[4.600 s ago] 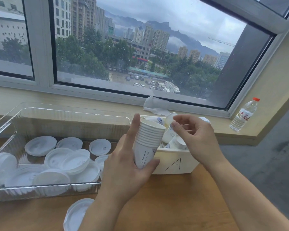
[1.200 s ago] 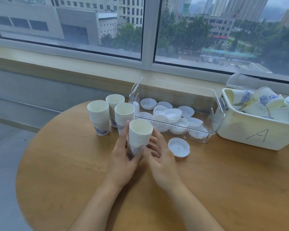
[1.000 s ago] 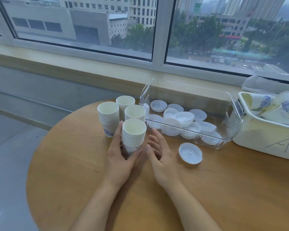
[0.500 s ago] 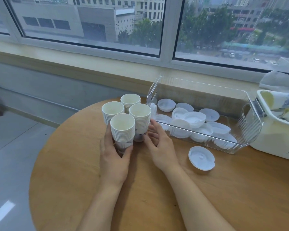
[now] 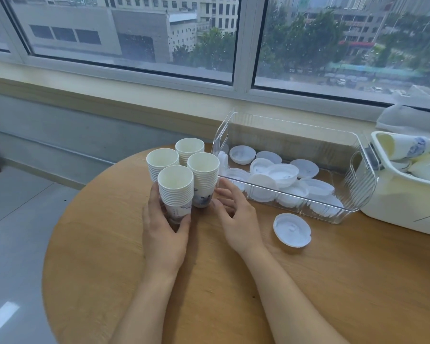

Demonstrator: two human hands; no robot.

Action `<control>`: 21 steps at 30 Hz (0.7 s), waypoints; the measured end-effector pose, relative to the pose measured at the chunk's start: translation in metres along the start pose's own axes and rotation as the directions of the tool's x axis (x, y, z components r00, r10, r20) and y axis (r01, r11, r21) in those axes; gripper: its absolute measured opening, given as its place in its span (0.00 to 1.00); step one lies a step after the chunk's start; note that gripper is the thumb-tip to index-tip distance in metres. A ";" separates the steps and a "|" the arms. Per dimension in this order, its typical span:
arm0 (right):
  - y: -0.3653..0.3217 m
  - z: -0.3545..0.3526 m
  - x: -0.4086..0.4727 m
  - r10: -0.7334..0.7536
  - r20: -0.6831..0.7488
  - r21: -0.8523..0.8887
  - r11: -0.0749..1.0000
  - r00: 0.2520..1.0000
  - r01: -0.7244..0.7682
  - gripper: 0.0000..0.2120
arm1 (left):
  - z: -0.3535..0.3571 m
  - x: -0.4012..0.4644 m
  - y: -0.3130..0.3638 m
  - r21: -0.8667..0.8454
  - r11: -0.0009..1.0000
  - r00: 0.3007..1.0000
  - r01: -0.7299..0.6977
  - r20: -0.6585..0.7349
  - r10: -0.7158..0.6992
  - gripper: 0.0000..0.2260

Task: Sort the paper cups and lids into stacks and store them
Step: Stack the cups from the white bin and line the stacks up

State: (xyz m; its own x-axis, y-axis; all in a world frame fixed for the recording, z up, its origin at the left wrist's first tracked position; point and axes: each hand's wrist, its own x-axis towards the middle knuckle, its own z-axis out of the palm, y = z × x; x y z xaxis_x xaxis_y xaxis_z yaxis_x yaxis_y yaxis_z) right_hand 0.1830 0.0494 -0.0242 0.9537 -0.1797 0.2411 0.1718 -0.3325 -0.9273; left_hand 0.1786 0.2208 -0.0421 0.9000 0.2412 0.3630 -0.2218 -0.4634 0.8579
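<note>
A: Where the round wooden table (image 5: 308, 281) met the window sill, what stood around the work area?

B: A clear plastic bin (image 5: 358, 192) held loose white lids (image 5: 281, 171); one stray lid (image 5: 292, 230) lay on the table just in front of it. A white tub (image 5: 402, 207) of unsorted paper cups (image 5: 405, 145) sat to its right.

A: And the hands?

B: The left hand (image 5: 164, 234) gripped the nearest cup stack (image 5: 176, 192), thumb and fingers curled round its base. Three other stacks (image 5: 196, 167) stood touching behind it. The right hand (image 5: 236, 214) was relaxed and loosely curled, fingertips beside the right-hand stack, holding nothing.
</note>
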 end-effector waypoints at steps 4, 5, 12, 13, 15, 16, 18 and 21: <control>-0.002 -0.023 -0.026 -0.064 0.008 -0.085 0.994 0.998 0.064 0.25 | -0.015 -0.021 0.018 0.122 0.988 0.989 -0.093 -0.099 0.106 0.46; -0.003 -0.033 -0.033 -0.081 0.009 -0.105 0.991 0.997 0.082 0.25 | -0.017 -0.026 0.023 0.162 0.977 0.979 -0.138 -0.127 0.159 0.45; -0.013 -0.148 -0.056 -0.184 -0.159 -0.279 0.951 0.970 0.134 0.20 | 0.014 -0.049 0.096 0.136 0.904 0.910 -0.406 -0.035 0.414 0.36; -0.016 -0.169 -0.058 -0.199 -0.205 -0.315 0.940 0.958 0.128 0.20 | 0.025 -0.051 0.109 0.094 0.898 0.902 -0.430 0.005 0.431 0.35; -0.021 -0.212 -0.062 -0.230 -0.295 -0.400 0.911 0.927 0.099 0.18 | 0.049 -0.054 0.133 0.033 0.876 0.875 -0.481 0.088 0.477 0.33; -0.022 -0.234 -0.063 -0.245 -0.337 -0.445 0.892 0.909 0.075 0.17 | 0.062 -0.057 0.145 0.013 0.866 0.859 -0.500 0.130 0.494 0.32; -0.021 -0.277 -0.064 -0.279 -0.405 -0.552 0.834 0.871 0.010 0.18 | 0.087 -0.063 0.169 -0.032 0.842 0.820 -0.538 0.210 0.532 0.29; -0.014 -0.337 -0.065 -0.290 -0.462 -0.669 0.734 0.838 -0.115 0.20 | 0.125 -0.074 0.201 -0.098 0.792 0.742 -0.602 0.299 0.601 0.23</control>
State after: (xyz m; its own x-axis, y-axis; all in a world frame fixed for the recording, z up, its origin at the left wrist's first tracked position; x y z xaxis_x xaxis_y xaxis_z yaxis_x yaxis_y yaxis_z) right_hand 0.0359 -0.2462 0.0695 0.6358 -0.4817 0.6031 -0.1483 -0.8431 -0.5169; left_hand 0.1143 0.0034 0.0585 0.6464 -0.3543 0.6757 -0.7544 -0.4288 0.4969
